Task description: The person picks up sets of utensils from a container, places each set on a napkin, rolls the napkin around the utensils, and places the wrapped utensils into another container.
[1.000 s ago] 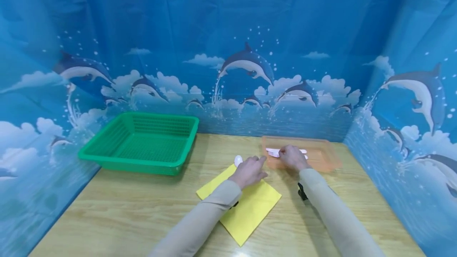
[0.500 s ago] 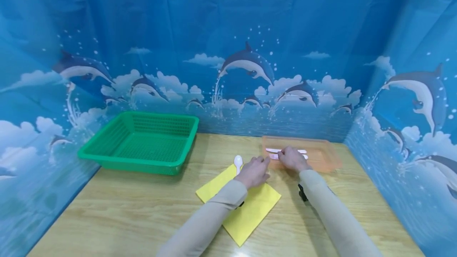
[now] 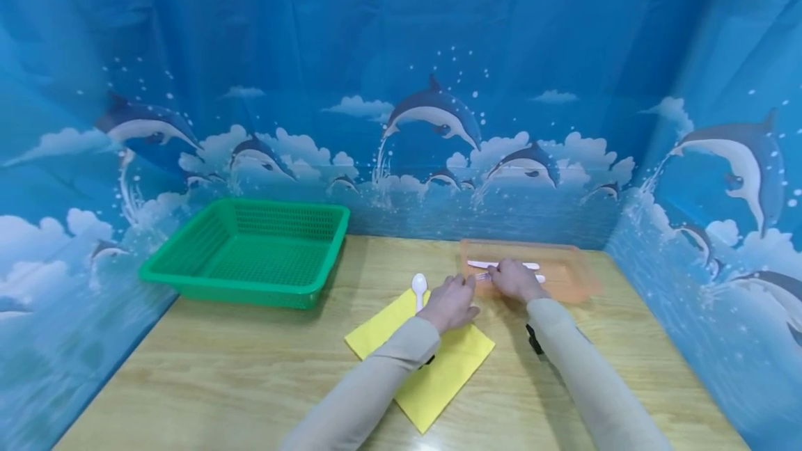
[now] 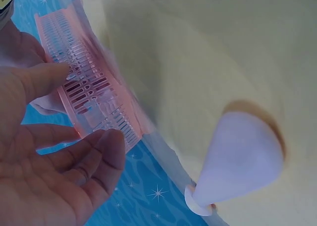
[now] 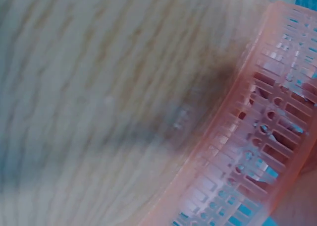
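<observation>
Wood-grained table (image 3: 250, 367); hands (image 3: 451, 303) (image 3: 515, 278) at slotted basket (image 3: 569, 278); pronged fork (image 3: 482, 276) within.

Both arms (image 3: 370, 395) forward, left hand (image 3: 449, 305) near right hand (image 3: 516, 280), the left's fingers (image 4: 113, 151) loosely bent, thumb (image 4: 47, 80) apart

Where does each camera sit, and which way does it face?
Head: on the head, facing forward and down at the table; left hand, right hand and sleeves show.
Left wrist: worn there, facing the orange tray and white spoon; both hands show in part.
Right wrist: worn there, facing table and tray; some hand shows lower right.
All share the tray.
</observation>
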Demonstrator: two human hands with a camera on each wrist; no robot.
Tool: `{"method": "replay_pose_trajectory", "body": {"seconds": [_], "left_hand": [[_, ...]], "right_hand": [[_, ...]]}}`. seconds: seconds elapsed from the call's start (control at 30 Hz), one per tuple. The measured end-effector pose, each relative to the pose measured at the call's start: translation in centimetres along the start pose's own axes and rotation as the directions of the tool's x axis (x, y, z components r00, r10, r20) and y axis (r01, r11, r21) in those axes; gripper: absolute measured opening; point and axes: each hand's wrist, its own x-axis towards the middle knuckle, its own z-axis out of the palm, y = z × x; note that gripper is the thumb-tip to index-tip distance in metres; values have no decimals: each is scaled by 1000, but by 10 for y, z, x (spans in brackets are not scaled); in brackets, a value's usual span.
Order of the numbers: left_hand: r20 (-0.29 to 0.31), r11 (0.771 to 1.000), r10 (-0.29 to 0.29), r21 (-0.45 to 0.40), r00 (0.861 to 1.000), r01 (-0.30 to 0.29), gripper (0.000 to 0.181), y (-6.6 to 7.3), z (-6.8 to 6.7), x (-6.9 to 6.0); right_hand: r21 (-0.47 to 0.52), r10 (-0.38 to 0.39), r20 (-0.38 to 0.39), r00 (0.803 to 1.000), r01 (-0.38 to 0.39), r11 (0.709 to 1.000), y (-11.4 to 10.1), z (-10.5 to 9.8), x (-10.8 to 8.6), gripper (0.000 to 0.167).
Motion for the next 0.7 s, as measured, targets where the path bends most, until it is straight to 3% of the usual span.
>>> {"method": "replay_pose_trajectory", "body": {"seconds": [0.27, 0.33, 0.4, 0.5, 0.7], "left_hand": [[10, 1000, -11, 8, 1000, 11, 62, 0, -1, -1], [14, 1000, -19, 16, 1000, 19, 64, 0, -3, -1], [11, 999, -27, 24, 1000, 27, 64, 0, -4, -1], [8, 999, -29, 29, 1000, 28, 63, 1, -4, -1], [22, 1000, -23, -11, 999, 23, 66, 2, -4, 0]], "right_hand": [[71, -32, -94, 995, 38, 997, 2, 6, 2, 44], [90, -70, -146, 987, 84, 992, 1, 6, 3, 39], [98, -121, -212, 970, 144, 985, 1, 5, 4, 27], [75, -190, -326, 926, 226, 971, 0, 4, 3, 14], [74, -215, -467, 857, 281, 957, 0, 2, 1, 21]]}}
